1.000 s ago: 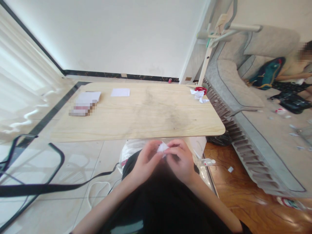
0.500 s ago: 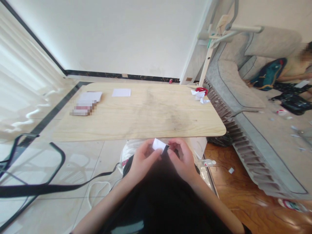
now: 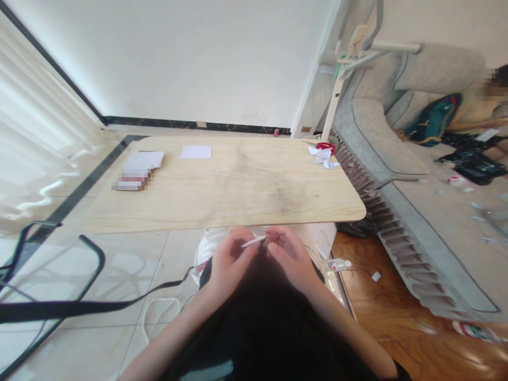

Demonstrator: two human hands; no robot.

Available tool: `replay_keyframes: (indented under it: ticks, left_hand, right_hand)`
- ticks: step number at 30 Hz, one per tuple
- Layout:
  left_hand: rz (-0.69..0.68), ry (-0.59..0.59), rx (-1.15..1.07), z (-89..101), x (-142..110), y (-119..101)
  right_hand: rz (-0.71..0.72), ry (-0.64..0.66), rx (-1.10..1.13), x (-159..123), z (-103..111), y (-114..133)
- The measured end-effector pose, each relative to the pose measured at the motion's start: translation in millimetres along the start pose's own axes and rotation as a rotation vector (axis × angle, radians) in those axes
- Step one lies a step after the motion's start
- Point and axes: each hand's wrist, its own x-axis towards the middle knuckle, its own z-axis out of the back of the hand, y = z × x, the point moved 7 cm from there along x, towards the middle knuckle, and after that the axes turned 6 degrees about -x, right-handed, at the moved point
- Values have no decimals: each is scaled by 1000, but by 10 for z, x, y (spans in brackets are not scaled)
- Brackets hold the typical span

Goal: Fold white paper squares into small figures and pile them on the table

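Holding 1 paper [image 3: 253,242]: left hand [image 3: 230,258]

A table [image 3: 178,196] bears a stack [image 3: 143,160], a sheet [image 3: 196,152], folded papers [image 3: 320,154] and scissors [image 3: 326,147].

Just in front of the table [image 3: 190,203], the left hand [image 3: 230,256] hides part of a small white paper [image 3: 254,241]. You can't tell if the right hand [image 3: 289,255] touches it. On the table's left end, the front of a pile [image 3: 143,160] is all blurry squares. Right of the table, a person [image 3: 472,114] with a blurry head is cut off at the side, and white bits [image 3: 477,205] are too small to name.
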Motion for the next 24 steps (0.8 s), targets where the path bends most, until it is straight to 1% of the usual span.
replay_keyframes:
  ticks: [2,3,5,7,10,12,13,17,18,19,21,24]
  left_hand:
    - [-289,29,174,-2,-26,-196]
    - [-383,70,233,-30,-43,-256]
    - [-495,118,317,-72,-64,-320]
    - [-531,154,362,-111,-70,-330]
    - [-496,202,366,-158,-70,-292]
    - [-423,206,327,-156,-68,-260]
    - [-359,198,294,-143,-61,-234]
    - [-13,180,163,-105,-50,-71]
    - [35,180,158,-106,-53,-46]
    - [56,178,171,-109,-52,-35]
    - [51,160,231,-110,-41,-32]
    - [-22,138,338,-116,-13,-60]
  right_hand:
    - [-48,38,136,17,-11,-47]
    - [-70,54,191,22,-19,-67]
    - [-94,61,255,27,-25,-88]
    - [-102,40,256,27,-18,-87]
    - [-116,-20,194,28,15,-75]
    - [-123,-66,158,32,45,-69]
    - [-123,-85,148,34,58,-66]
    - [-88,-138,96,34,93,-42]
    - [-75,-142,72,31,93,-33]
    - [-63,-141,50,27,90,-25]
    - [-48,-131,17,18,75,-15]
    - [-42,-122,10,10,57,-19]
